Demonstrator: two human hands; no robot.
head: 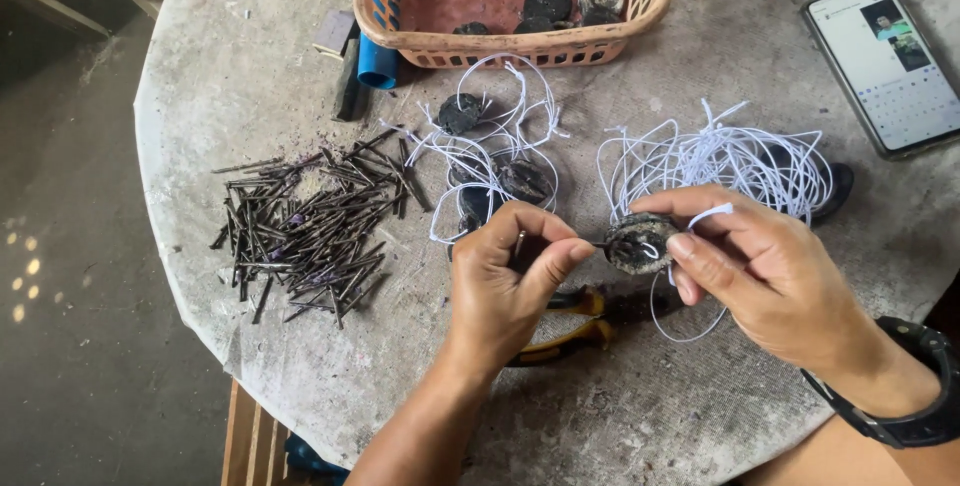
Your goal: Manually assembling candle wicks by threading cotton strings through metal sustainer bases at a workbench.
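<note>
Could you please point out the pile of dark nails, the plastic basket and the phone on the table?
pile of dark nails (310, 226): head view, middle of the heap.
plastic basket (520, 46): head view, front rim.
phone (890, 66): head view, screen centre.

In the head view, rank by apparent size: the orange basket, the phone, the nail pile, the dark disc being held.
1. Orange basket, though cut off at the top.
2. Nail pile.
3. Phone, partly cropped.
4. Dark disc, held nearer the camera.

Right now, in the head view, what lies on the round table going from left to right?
Pile of dark nails → left hand pinching a thin pin → dark round disc → right hand holding that disc with white string → phone at the far right.
</note>
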